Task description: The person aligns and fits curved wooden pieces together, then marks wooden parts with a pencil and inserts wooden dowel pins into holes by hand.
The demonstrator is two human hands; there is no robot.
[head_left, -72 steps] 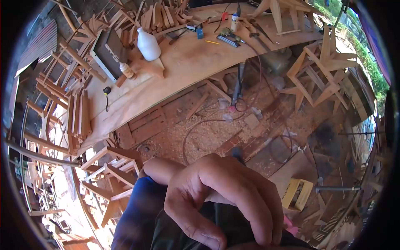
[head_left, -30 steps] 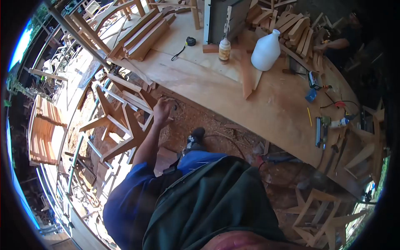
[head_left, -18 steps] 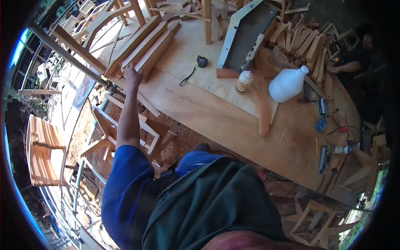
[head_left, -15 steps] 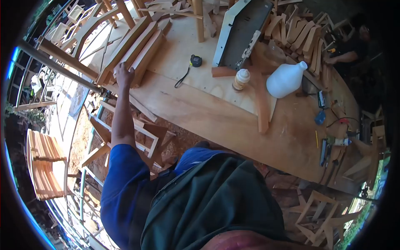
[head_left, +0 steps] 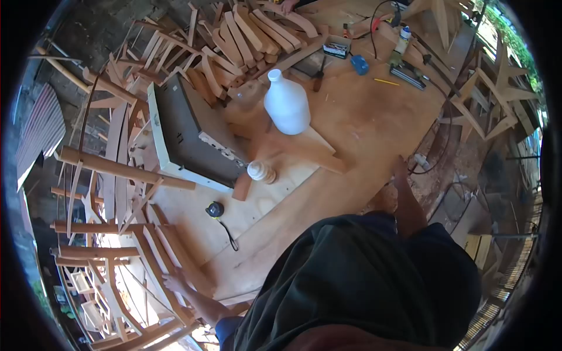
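Observation:
My left hand (head_left: 174,283) is at the near end of a stack of long curved wooden pieces (head_left: 168,248), at the left of the workbench (head_left: 374,134). Its fingers are closed over one piece. My right hand (head_left: 400,168) is at the bench's front edge on the right; its fingers are too unclear to read. Between my hands on the bench lie a black-and-yellow tape measure (head_left: 215,209) with its strap, a small capped bottle (head_left: 261,172) and a large white jug (head_left: 287,105). A dark, light-edged angular jig (head_left: 196,134) stands beyond the tape measure.
Many curved wooden parts (head_left: 246,38) are piled at the back, where another person's hand (head_left: 288,6) shows. A pencil (head_left: 386,82), a blue object (head_left: 359,64), a small box (head_left: 337,47) and cables lie at the back right. Wooden frames (head_left: 483,102) stand off the bench's right side.
My view has turned right, so the bench contents appear rotated and farther left. My right hand has come into view at the bench edge. My left hand stays at the stacked wooden pieces.

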